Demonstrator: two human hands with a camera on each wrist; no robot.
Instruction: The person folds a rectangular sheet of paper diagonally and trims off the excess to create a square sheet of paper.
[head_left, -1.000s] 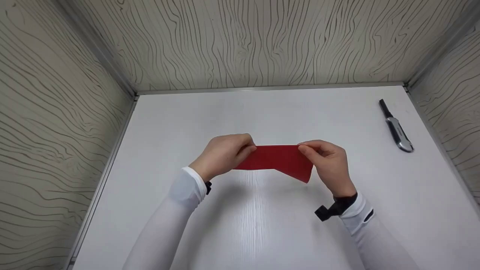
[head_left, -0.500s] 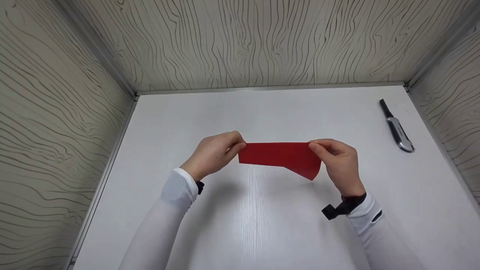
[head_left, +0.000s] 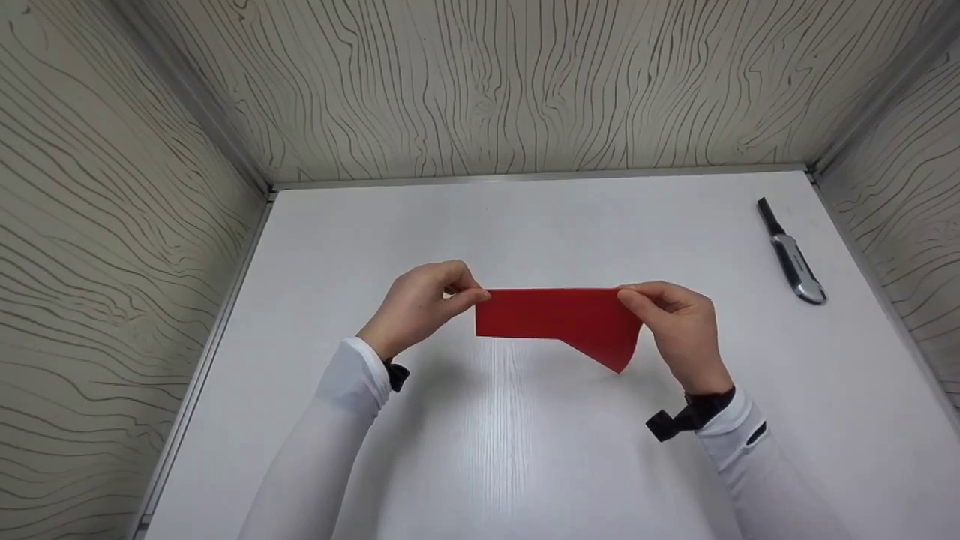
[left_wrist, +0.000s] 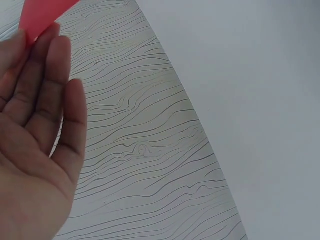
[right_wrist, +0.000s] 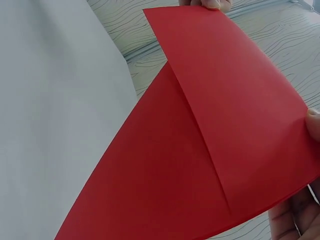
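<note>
A folded sheet of red paper is held up above the white table, its long straight edge at the top. My left hand pinches its upper left corner between thumb and fingers. At the upper right corner, my right hand pinches it too, thumb on the near side. The lower edge slants down to a point near the right hand. In the right wrist view, one layer of the red paper overlaps a wider layer that spreads to lower left. Only a tip of the red paper shows in the left wrist view.
A black and silver stick lighter lies at the table's right side. The white table ends at wood-patterned panels at the back and both sides. Each wrist wears a small black camera mount.
My hands have moved apart, the left one shifting left along the paper to its corner and the right one going right. More of the red paper shows between them now.
</note>
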